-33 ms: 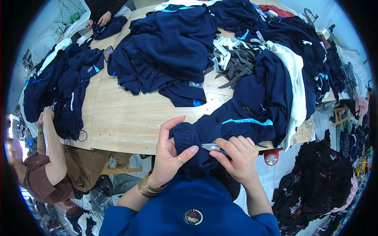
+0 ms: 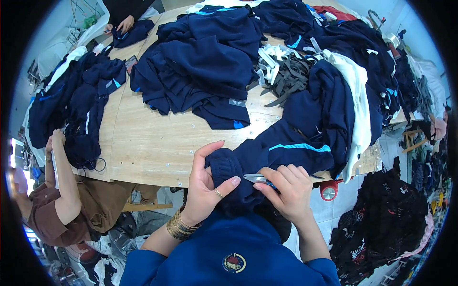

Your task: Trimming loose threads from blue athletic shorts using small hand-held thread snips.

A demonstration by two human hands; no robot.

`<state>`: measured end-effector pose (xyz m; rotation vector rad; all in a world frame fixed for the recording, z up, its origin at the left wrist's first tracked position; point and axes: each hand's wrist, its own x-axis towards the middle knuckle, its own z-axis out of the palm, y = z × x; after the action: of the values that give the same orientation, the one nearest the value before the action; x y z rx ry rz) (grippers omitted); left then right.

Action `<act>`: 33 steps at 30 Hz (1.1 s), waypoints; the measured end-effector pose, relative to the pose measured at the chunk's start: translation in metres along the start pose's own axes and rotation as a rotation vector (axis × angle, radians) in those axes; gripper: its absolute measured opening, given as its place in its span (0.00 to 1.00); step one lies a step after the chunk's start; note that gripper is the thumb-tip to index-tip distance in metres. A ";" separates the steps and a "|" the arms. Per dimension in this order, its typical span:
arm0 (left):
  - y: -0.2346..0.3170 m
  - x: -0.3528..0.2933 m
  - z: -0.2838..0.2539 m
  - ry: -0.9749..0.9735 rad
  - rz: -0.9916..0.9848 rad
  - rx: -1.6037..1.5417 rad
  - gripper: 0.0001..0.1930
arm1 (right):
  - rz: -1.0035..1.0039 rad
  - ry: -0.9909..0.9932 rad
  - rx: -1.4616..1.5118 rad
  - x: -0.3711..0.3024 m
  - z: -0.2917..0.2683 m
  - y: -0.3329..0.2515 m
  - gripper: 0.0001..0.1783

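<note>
A navy garment (image 2: 291,143) with a light-blue stripe lies at the table's front edge, its gathered elastic cuff (image 2: 225,167) toward me. My left hand (image 2: 202,183) is closed on that cuff, with the thumb on top, the index finger raised behind it and the other fingers partly inside or hidden. In my right hand (image 2: 288,190) is a pair of thread snips (image 2: 257,178). Their silver blades point left and lie against the cloth just beside the cuff seam. The handle is mostly hidden by my fingers, with a bit of blue showing.
Navy garments lie heaped in the middle (image 2: 205,57) and at the right. Grey and white strips (image 2: 286,71) sit between them. A person in brown (image 2: 62,200) handles dark cloth at the left; another person's hands (image 2: 125,25) work at the far left. Black fabric (image 2: 381,214) lies at the lower right.
</note>
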<state>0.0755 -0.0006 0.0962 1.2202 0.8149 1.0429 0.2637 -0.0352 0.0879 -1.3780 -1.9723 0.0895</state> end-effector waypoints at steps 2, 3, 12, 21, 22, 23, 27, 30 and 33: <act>0.001 0.000 -0.001 -0.004 -0.018 -0.022 0.35 | 0.002 -0.008 0.008 0.000 0.001 0.001 0.13; 0.002 0.000 -0.001 -0.008 -0.036 -0.044 0.35 | 0.003 -0.016 0.016 0.000 0.002 0.002 0.13; -0.006 0.007 -0.001 0.009 -0.093 -0.165 0.27 | 0.357 0.063 0.531 -0.012 0.009 -0.025 0.34; -0.022 0.062 -0.036 -0.147 0.170 0.882 0.21 | 0.626 -0.096 0.888 0.012 0.006 0.021 0.10; -0.025 0.072 -0.054 -0.231 0.136 1.141 0.18 | 0.575 -0.140 0.992 0.027 -0.015 0.017 0.08; -0.015 0.079 -0.058 -0.226 0.155 1.138 0.18 | 0.598 -0.237 1.020 0.037 -0.031 0.017 0.07; 0.053 0.099 -0.063 -0.608 0.317 1.164 0.13 | 0.421 -0.329 0.900 0.064 -0.081 0.020 0.13; 0.095 0.098 -0.073 -0.552 -0.117 0.452 0.13 | 0.248 -0.202 -0.061 0.074 -0.097 0.031 0.14; 0.101 0.098 -0.076 -0.490 0.155 0.453 0.12 | 0.243 -0.173 -0.267 0.071 -0.084 0.049 0.13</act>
<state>0.0198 0.1199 0.1858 1.8569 0.5884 0.6439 0.3397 0.0181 0.1654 -1.8353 -2.0021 0.0599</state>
